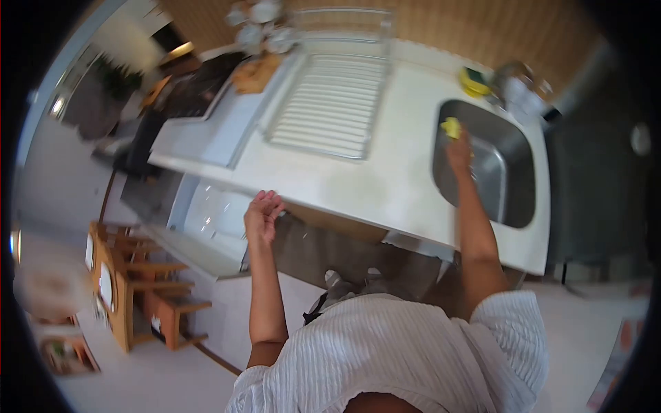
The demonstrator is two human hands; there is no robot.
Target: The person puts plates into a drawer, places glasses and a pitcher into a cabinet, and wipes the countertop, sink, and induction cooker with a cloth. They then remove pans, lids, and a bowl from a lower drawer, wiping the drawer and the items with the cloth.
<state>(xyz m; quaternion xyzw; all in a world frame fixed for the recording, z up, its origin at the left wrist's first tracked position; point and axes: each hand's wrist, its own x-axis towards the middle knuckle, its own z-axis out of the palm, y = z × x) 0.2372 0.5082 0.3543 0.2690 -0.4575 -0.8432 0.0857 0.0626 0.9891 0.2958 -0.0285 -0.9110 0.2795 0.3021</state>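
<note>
In the head view, one yellow cloth point(451, 127) is showing at the upper right of the frame, over the upper left corner of the sink point(506, 182). It is looking small, bright and crumpled, with an uneven outline; motion is blurring its weave. The right hand point(460, 150) is closing its fingers around it, leaving part sticking out beyond them; whether the cloth is touching the metal, I cannot tell.

The left hand point(264, 212) is hanging near the counter's front edge, left of the frame's middle, its fingers loosely curled and half open, gripping nothing visible.

The single sink is showing smooth grey metal, rounded corners and a soft shine. The white countertop point(406, 168) is surrounding it with a smooth surface. One dish rack point(327, 103), made of many thin parallel bars, is lying at the upper middle. One green-and-yellow sponge point(474, 81) is sitting just above the sink, beside shiny items too blurred to name. Several pale rounded dishes point(265, 27) are clustering at the top, left of the rack; blur is preventing an exact count. Behind, the wall point(441, 24) is showing fine wooden ribbing. Wooden chairs point(175, 313) are standing at the lower left, overlapping too much to count.
</note>
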